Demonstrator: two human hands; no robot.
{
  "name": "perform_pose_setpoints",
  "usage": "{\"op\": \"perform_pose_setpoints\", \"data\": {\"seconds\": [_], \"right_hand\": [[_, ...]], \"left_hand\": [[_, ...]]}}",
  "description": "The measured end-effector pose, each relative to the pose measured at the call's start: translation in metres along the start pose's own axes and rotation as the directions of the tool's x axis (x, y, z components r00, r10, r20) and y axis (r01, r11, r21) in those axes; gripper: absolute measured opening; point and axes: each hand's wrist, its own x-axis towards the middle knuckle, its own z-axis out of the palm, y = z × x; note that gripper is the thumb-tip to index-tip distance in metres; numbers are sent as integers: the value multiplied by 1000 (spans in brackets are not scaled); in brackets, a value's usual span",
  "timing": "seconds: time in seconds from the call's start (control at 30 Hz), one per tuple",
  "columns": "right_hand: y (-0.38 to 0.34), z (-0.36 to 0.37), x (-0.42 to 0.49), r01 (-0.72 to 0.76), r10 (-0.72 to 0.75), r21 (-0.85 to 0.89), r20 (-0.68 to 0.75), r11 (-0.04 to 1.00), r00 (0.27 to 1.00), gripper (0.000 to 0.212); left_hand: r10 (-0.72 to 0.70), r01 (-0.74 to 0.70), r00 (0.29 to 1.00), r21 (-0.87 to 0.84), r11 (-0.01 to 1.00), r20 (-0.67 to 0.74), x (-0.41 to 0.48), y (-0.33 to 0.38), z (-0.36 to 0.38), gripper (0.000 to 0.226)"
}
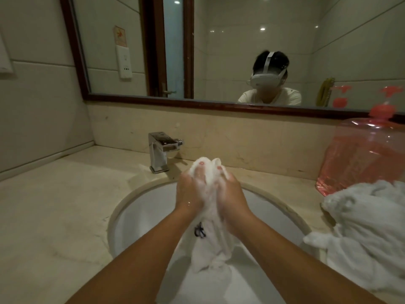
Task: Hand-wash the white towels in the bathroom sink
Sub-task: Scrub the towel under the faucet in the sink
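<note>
A wet, soapy white towel point(211, 235) with a small black mark hangs bunched over the round white sink point(140, 213). My left hand point(190, 191) and my right hand point(230, 194) grip its upper part from either side, pressed close together with foam between them. The towel's lower end trails down into the basin. More white towels point(368, 227) lie heaped on the counter at the right, one corner drooping over the sink rim.
A chrome faucet point(161, 151) stands behind the sink, slightly left; no water shows running. A large pink translucent pump bottle point(363, 154) sits at the back right by the towel heap. Beige stone counter point(54, 216) spreads to the left. A framed mirror point(219, 51) covers the wall.
</note>
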Motion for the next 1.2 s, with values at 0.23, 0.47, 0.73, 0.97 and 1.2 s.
{"op": "perform_pose_setpoints", "data": {"seconds": [0.23,0.47,0.73,0.97,1.2], "right_hand": [[-2,-2,8,-69,76,180,-30,981,997,58],[15,-18,13,-241,203,163,221,957,954,47],[17,-23,22,-249,200,471,151,846,968,44],[13,-17,11,50,-61,128,78,990,995,44],[16,-26,18,-2,2,18,-8,1000,1000,33]], "left_hand": [[71,-46,988,-174,984,138,-18,0,-6,60],[-287,476,867,-506,719,408,6,-13,-16,82],[35,67,948,-303,951,317,-8,-6,-13,48],[-118,141,987,-222,965,113,-6,-6,-10,51],[-276,319,946,-351,880,168,5,-11,-22,92]]}}
